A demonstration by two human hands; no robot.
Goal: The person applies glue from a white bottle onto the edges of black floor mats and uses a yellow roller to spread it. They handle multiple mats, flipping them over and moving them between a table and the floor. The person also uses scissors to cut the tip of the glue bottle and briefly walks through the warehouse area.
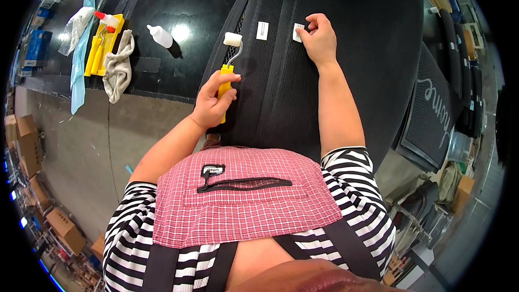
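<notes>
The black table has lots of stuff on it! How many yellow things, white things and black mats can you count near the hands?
Yellow: 2, the roller handle in the left hand and the yellow tray.
White: 4, the roller head, two small labels, one touched by the right hand, and a squeeze bottle.
Black: 1, the mat.
Total: 7

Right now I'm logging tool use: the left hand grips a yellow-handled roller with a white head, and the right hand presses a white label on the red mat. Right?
Not quite: the mat is black, not red. The head view shows the left hand gripping the yellow-handled roller and the right hand on a white label.
</notes>
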